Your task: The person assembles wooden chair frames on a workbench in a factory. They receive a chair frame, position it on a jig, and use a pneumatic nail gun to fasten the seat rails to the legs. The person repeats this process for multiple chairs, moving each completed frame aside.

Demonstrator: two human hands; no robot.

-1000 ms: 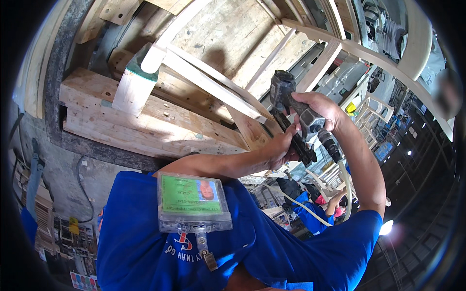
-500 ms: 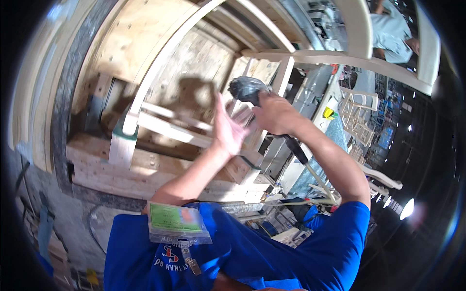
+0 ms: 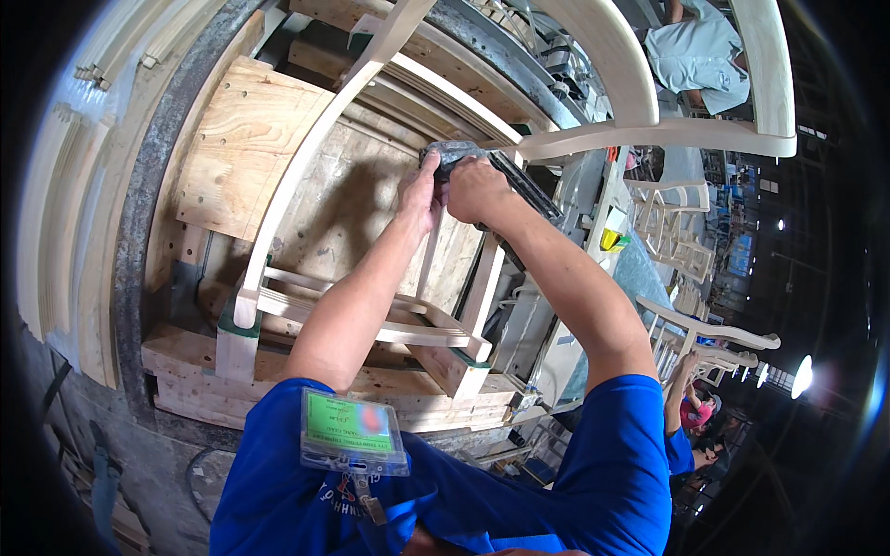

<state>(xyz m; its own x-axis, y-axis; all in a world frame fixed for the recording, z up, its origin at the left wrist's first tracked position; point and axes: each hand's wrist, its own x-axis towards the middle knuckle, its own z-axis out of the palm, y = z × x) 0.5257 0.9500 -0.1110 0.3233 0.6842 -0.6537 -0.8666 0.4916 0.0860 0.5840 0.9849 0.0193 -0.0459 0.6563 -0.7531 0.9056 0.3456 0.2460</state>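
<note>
My right hand (image 3: 476,190) is wrapped round the handle of a dark nail gun (image 3: 454,151), whose long black magazine slants away to the right. My left hand (image 3: 419,192) closes on the front of the tool, thumb up along its side; its other fingers are partly hidden. Both hands are over a pale wooden chair frame (image 3: 301,176), close to its far rail. The tool's nose is hidden by the hands, so I cannot tell whether it touches the wood.
A plywood block (image 3: 243,148) and thick timber beams (image 3: 315,380) surround the frame on a metal-edged bench. Curved chair parts (image 3: 623,65) rise at the upper right. Chair frames (image 3: 672,222) stand farther right, and other people (image 3: 697,51) are in the background.
My left hand was open beside the nail gun and has closed on its front. The tool has turned and moved lower left, with both hands now together on it.
</note>
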